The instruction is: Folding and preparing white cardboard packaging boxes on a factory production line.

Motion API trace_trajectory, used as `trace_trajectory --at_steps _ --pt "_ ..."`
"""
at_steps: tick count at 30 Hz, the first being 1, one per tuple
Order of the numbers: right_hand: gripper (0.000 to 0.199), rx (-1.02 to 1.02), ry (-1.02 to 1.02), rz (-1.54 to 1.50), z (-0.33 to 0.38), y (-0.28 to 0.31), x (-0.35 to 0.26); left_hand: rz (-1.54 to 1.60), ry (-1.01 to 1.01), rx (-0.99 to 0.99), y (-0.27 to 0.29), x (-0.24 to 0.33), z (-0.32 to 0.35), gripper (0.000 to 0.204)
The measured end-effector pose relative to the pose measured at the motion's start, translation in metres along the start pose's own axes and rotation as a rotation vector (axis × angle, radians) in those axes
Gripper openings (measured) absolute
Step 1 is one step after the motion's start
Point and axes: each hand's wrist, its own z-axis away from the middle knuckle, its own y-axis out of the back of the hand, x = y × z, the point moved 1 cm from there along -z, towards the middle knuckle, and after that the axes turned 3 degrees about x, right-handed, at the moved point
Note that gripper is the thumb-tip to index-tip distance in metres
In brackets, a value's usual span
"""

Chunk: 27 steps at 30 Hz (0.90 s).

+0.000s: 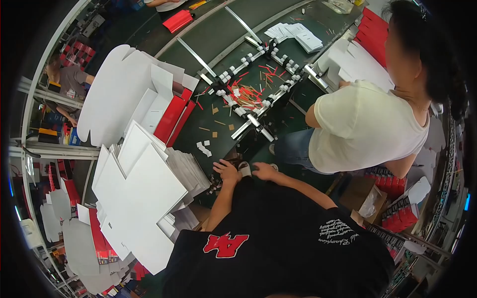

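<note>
I can't tell whether either grip is spread or pinching, so I'd steady the pale rounded thing (pixel 245 169), between left hand (pixel 227 172) and right hand (pixel 266 171), before applying pressure.

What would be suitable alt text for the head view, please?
A person's left hand and right hand flank a small pale item near a metal frame surrounding red scraps; stacked white card lies left, a co-worker in white stands right.
</note>
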Motion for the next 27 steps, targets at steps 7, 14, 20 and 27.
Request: trace_trajectory --at_steps 7,14,20,27 --pt "0.051 -0.107 0.455 0.028 -0.037 -0.031 -0.066 -0.325 -0.211 -0.051 -0.007 -0.029 -0.022 0.088" --pt "0.046 -0.194 0.226 0.067 -0.034 -0.033 -0.059 -0.117 -0.131 -0.075 0.002 -0.026 -0.017 0.11" --pt "0.037 -0.159 0.201 0.067 -0.036 -0.042 -0.04 -0.094 -0.075 -0.109 0.012 -0.013 -0.01 0.111" --pt "0.041 0.016 0.247 -0.018 -0.023 -0.035 -0.065 -0.119 -0.087 -0.104 0.006 -0.018 -0.014 0.099"
